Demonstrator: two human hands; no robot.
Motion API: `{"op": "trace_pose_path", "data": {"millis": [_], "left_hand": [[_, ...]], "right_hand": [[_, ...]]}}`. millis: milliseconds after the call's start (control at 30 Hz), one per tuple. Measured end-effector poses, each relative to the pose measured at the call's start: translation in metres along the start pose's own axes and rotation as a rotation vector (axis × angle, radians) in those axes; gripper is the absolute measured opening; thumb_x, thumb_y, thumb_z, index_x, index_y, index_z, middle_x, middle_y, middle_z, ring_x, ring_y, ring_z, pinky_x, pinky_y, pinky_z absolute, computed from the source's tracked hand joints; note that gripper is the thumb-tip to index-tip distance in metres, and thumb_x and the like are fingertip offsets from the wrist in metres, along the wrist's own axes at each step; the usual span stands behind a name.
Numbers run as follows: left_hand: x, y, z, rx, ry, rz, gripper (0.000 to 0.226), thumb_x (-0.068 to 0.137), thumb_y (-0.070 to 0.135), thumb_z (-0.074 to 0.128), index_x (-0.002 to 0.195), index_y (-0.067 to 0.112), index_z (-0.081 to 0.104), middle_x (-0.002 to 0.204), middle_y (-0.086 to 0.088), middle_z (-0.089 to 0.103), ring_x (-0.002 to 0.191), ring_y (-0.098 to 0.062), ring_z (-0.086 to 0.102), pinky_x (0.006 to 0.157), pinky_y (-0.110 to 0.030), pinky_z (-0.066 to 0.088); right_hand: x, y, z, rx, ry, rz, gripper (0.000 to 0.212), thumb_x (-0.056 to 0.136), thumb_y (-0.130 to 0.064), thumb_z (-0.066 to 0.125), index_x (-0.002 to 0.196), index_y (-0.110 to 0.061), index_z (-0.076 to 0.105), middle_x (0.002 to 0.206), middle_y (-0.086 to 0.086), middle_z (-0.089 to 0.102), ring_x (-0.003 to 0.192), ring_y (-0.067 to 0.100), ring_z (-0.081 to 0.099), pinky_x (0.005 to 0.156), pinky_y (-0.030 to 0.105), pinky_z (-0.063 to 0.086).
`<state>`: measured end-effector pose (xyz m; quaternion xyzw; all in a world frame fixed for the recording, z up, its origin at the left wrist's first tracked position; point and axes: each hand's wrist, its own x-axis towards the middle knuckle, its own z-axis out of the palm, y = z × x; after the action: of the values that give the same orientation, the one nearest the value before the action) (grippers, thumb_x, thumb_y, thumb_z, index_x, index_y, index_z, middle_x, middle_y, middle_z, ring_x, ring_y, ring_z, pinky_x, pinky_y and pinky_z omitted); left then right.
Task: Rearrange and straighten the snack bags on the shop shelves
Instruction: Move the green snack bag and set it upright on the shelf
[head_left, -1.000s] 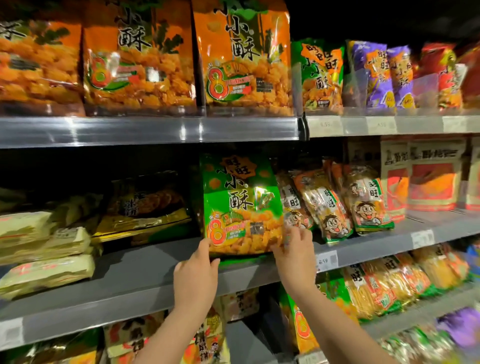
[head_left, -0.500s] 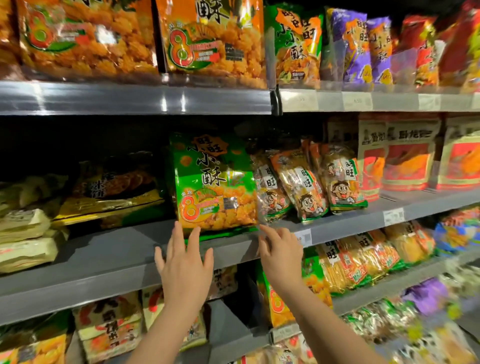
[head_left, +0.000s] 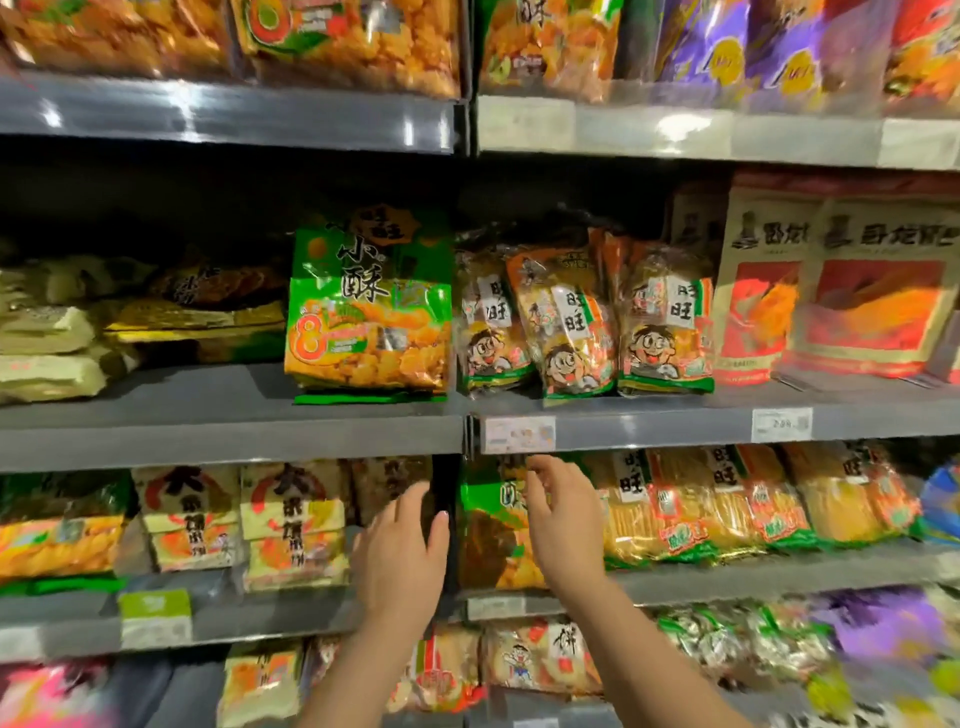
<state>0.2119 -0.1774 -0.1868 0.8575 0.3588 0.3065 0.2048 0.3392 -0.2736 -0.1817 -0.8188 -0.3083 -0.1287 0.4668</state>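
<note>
1. Here, the green bag (head_left: 369, 306) stood upright on the middle shelf (head_left: 228, 434), near the front edge at the right end of the left bay, with its printed face turned outward.
2. Just to its right, past the bay divider, three cartoon bags (head_left: 576, 322) stood side by side, the middle one tilted.
3. The left hand (head_left: 400, 551) hung below the middle shelf, in front of the lower shelf (head_left: 727, 577). Its grip was slack, with the fingers nearly straight and close together and the thumb apart, and it held nothing.
4. The right hand (head_left: 563, 525) was raised just beneath a price tag (head_left: 519, 434). Its grip was spread, with the fingers loosely bent, and it pinched nothing.
5. Neither hand touched the green bag, which stood above both.
6. A low bag (head_left: 485, 525), also green, stood on the lower shelf, partly hidden by the right hand.
7. Flat packs (head_left: 47, 332) lay stacked at the left end of the middle shelf, and red pouches (head_left: 831, 291) stood upright at its right end.
</note>
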Motion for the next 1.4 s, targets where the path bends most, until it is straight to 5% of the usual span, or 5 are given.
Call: {"op": "trace_pose_path", "data": {"millis": [300,467,800,1033,1400], "left_hand": [[-0.023,0.004,0.084,-0.019,-0.258,-0.263,0.067,0.090,0.047,0.046,0.145,0.021,0.017,0.144,-0.007,0.039,0.126,-0.026,0.045,0.094,-0.037,0.044],[-0.015,0.000,0.109,-0.019,-0.266,-0.336,0.061,0.091,0.043,0.046,0.141,0.015,0.027,0.139,-0.009,0.047,0.119,-0.028,0.051,0.092,-0.037,0.046],[-0.002,-0.008,0.130,0.007,-0.181,-0.354,0.044,0.088,0.041,0.053,0.123,0.014,0.046,0.116,-0.008,0.058,0.105,-0.028,0.055,0.083,-0.036,0.048],[0.003,-0.016,0.134,-0.018,-0.119,-0.393,0.008,0.095,0.022,0.043,0.093,0.015,0.045,0.091,-0.011,0.058,0.071,-0.024,0.051,0.053,-0.030,0.032],[-0.030,-0.002,0.125,-0.191,-0.156,-0.440,0.024,0.096,0.010,0.030,0.074,0.017,0.035,0.065,-0.004,0.042,0.057,-0.019,0.035,0.052,-0.030,0.023]], "right_hand": [[-0.008,0.084,-0.005,-0.075,-0.173,0.271,0.057,0.087,-0.047,0.053,0.133,-0.016,0.041,0.127,0.004,0.055,0.116,0.022,0.051,0.095,0.043,0.045],[-0.006,0.107,0.004,-0.095,-0.276,0.403,0.074,0.086,-0.051,0.056,0.142,-0.013,0.027,0.137,0.009,0.044,0.127,0.027,0.040,0.103,0.041,0.036],[-0.001,0.120,0.032,0.121,-0.272,0.481,0.044,0.078,-0.042,0.067,0.109,-0.014,0.050,0.106,0.005,0.059,0.099,0.025,0.058,0.088,0.045,0.050],[0.006,0.130,0.029,0.177,-0.206,0.574,0.014,0.095,-0.023,0.045,0.098,-0.011,0.050,0.096,0.012,0.061,0.084,0.026,0.059,0.072,0.034,0.047],[-0.019,0.103,0.007,0.382,0.112,0.602,0.024,0.099,-0.017,0.032,0.080,-0.009,0.044,0.072,0.004,0.048,0.068,0.022,0.045,0.064,0.035,0.036]]}}
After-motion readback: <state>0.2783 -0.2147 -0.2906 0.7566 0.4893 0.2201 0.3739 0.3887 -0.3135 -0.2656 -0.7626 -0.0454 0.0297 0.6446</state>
